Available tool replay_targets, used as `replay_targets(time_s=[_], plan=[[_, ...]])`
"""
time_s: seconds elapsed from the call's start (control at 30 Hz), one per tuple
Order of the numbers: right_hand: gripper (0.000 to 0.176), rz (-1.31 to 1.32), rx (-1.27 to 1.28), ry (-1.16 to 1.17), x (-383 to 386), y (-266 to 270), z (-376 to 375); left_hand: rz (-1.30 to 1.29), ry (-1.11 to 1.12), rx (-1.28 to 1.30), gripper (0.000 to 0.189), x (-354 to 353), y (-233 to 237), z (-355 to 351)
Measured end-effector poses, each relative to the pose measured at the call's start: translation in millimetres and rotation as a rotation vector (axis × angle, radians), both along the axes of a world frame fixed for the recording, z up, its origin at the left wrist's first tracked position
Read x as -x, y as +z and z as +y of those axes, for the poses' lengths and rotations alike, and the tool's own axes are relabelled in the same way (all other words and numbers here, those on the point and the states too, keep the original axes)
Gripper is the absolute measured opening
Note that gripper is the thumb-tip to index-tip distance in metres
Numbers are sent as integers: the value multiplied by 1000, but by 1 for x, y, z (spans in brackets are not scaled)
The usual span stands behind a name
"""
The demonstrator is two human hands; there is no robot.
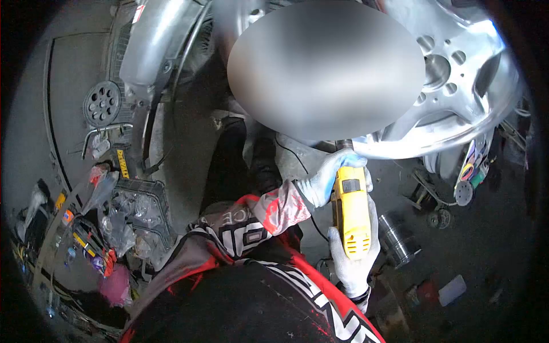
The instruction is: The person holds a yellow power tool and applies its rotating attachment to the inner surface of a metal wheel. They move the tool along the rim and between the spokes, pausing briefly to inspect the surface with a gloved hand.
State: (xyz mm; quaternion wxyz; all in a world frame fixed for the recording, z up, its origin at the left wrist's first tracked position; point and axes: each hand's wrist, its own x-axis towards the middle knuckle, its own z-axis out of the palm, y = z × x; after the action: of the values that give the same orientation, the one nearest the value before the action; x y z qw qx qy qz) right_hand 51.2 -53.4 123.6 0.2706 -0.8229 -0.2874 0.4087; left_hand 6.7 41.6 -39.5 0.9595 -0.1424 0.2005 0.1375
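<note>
A yellow power tool [355, 214] with a dark switch on top lies in both of my gloved hands, its front end pointing up toward a shiny alloy wheel [463, 106]. My left hand [329, 177] is wrapped round the front part of the tool. Farther back, my right hand [357, 268] grips the tool's rear body from below and the side. A blurred oval hides part of the wheel and whatever the tool's tip meets, so I cannot tell if they touch. A black cord [300, 163] runs left of the tool.
On the left are a black crate [157, 200] of plastic bags, a round disc with holes [103, 103] and scattered tools. A metal cylinder [399, 240] lies on the floor at right. Metal parts [426, 191] are beyond it. A large silver part [154, 48] stands at upper left.
</note>
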Motion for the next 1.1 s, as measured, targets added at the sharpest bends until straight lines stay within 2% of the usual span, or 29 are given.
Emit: replay_targets(time_s=[0.23, 0.3, 0.37, 0.53, 0.6, 0.63, 0.67, 0.7, 0.77, 0.8, 0.83, 0.9, 1.0, 1.03, 1.1], plan=[[82, 47, -41, 81, -1, -5, -5, 61, 90, -80, 34, 13, 3, 1], [82, 74, 6, -44, 0, 1, -3, 10, 21, -69, 32, 0, -1, -3], [82, 8, 61, -70, -6, 2, -8, -69, -25, 142, 28, -22, -9, -13], [80, -96, 64, -127, -7, 2, -10, -92, -75, 125, 24, -39, -6, -15], [80, -50, 36, -112, -3, 2, -6, -96, -49, 139, 28, -30, -7, -12], [80, -6, 7, -93, 1, 3, -2, -2, -61, 17, 34, -17, 1, -3], [81, 91, 12, -140, 10, 4, 6, 3, -34, 21, 36, -2, 0, 3], [82, 77, -3, -60, 11, 1, 4, 3, -4, 30, 38, 10, 0, 7], [83, 158, -15, -74, 14, 0, 6, -55, 57, 43, 43, 25, 2, 13], [84, 48, -68, 12, 13, -4, 9, -90, 77, 39, 44, 30, 3, 16], [84, 43, -70, 3, 12, -3, 9, 43, 102, -112, 45, 37, 16, 20], [85, 40, -57, 78, 10, 0, 9, -45, 164, -102, 44, 39, 8, 12], [85, 3, -64, 55, 1, -3, 0, -128, 97, -25, 42, 22, -1, 5], [84, 4, -81, 12, -2, -3, -3, -46, 129, -32, 39, 17, 12, 4], [83, 49, -31, -51, -8, 6, -5, -55, -2, 37, 37, -4, 2, -7]])
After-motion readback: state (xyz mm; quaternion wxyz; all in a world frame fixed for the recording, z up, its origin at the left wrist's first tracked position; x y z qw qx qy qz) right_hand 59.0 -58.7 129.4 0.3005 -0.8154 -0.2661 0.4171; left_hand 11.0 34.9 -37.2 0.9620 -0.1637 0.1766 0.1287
